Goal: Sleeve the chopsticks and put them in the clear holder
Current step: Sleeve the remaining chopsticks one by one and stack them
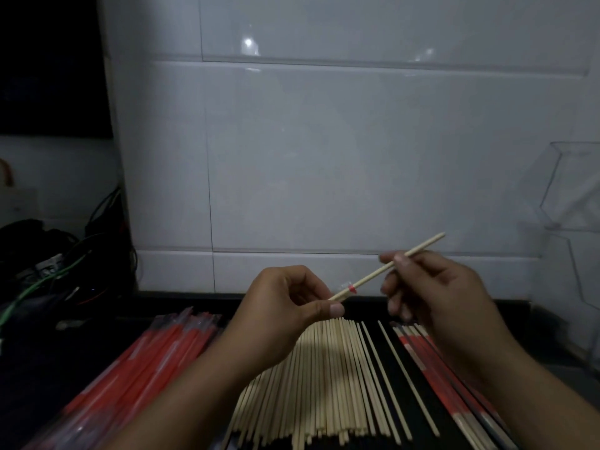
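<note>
Above the dark surface (pixel 386 323), in the middle of the view, a pair of bare chopsticks (pixel 383 269) is held slanted between the two hands, with the far end raised toward the right. The right hand (pixel 435 287) pinches the chopsticks near the upper part with thumb and curled fingers (pixel 401 260). The left hand (pixel 285 306) is closed around the lower end, where the mouth of a thin sleeve (pixel 349 289) with a red mark is seen around the sticks; how far the sleeve is drawn on cannot be told, since the rest is hidden in the hand.

Below the hands, a wide pile of bare chopsticks (pixel 324 384) is spread on the surface, the sticks lying roughly parallel and pointing away from the person. To the left of this pile, a bundle of red sleeves (pixel 146 362) in clear wrapping is laid. To the right of the pile, partly under the right forearm, some sleeved chopsticks (pixel 431 371) with red wrappers are lying on the surface. The clear holder (pixel 571 196) is standing at the far right against the white tiled wall (pixel 324 141); its inside cannot be made out. At the far left, dark cables (pixel 65 254) are seen in shadow.
</note>
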`<action>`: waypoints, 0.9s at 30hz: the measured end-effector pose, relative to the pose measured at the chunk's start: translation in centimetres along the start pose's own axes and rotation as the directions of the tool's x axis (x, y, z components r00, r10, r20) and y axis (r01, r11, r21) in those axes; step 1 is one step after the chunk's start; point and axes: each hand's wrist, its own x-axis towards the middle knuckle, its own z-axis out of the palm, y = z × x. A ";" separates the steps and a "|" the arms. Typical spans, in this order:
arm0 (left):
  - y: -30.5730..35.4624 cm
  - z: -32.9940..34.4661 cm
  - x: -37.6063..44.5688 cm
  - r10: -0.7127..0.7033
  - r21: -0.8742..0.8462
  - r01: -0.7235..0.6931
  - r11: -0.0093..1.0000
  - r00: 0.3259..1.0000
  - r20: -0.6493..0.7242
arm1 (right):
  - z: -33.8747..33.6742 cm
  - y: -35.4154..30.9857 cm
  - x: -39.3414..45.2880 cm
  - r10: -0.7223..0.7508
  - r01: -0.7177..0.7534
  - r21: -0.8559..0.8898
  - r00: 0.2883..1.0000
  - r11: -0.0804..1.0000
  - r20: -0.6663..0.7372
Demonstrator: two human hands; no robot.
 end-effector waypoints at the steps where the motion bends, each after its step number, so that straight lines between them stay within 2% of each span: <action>1: 0.0 0.0 0.0 0.002 0.002 -0.002 1.000 1.000 -0.002 | 0.3 -0.1 -0.3 0.019 -0.016 -0.058 0.998 0.998 0.065; 4: 0.3 -0.3 0.0 0.006 -0.063 -0.011 0.998 0.996 -0.084 | 0.8 0.0 -0.8 0.099 -0.068 -0.171 0.979 0.983 0.179; 8: 1.4 -1.8 0.0 -0.046 -0.315 -0.050 0.948 0.956 -0.291 | 0.9 0.6 -0.5 0.109 -0.076 -0.246 0.986 0.966 0.126; 12: 2.3 -3.5 -0.1 -0.080 -0.435 -0.105 0.894 0.919 -0.385 | 2.0 0.9 -0.9 0.184 -0.149 -0.234 0.973 0.961 0.137; 15: 2.9 -3.7 -0.2 -0.089 -0.503 -0.144 0.852 0.907 -0.412 | 3.5 1.1 -1.9 0.215 -0.151 -0.286 0.955 0.946 0.206; 18: 3.4 -3.7 -0.4 -0.082 -0.570 -0.184 0.801 0.909 -0.408 | 5.8 1.1 -3.1 0.302 -0.201 -0.299 0.888 0.933 0.347; 21: 3.6 -3.4 -0.5 -0.080 -0.606 -0.213 0.766 0.904 -0.420 | 7.5 1.3 -4.1 0.299 -0.189 -0.274 0.840 0.943 0.452; 24: 3.8 -2.7 -0.7 -0.079 -0.639 -0.241 0.731 0.899 -0.431 | 8.3 1.5 -4.5 0.288 -0.184 -0.268 0.858 0.946 0.425; 27: 3.9 -1.9 -1.0 -0.080 -0.625 -0.246 0.741 0.892 -0.445 | 8.5 1.7 -4.4 0.317 -0.233 -0.245 0.862 0.941 0.396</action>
